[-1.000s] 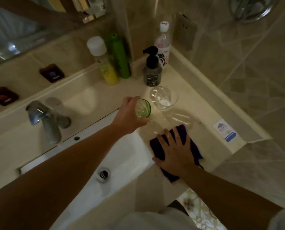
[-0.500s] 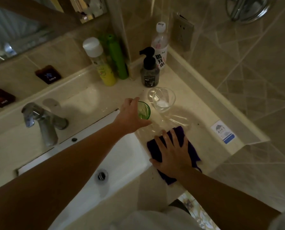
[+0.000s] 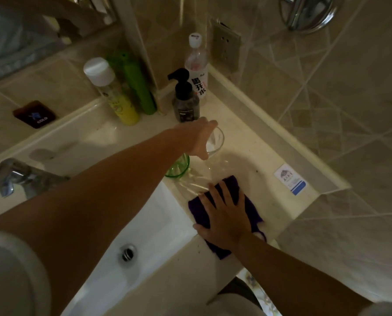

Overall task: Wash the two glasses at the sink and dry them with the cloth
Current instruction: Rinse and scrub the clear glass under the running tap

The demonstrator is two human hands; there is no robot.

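Plaque (image 3: 34, 114) reads "COLD" (bottle (image 3: 197, 71) label Chinese: 喝开水).

bottles (image 3: 186, 106) crowd corner, counter (image 3: 259, 151) rightward open

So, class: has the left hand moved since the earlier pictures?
Yes. The left hand left the green glass and went toward the black pump bottle, reaching the clear glass.

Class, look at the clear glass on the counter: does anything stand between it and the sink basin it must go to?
Yes. The green glass stands on the counter beside the basin's edge, between the clear glass and the sink. The left hand is at the clear glass, so lifting it over should clear the green one.
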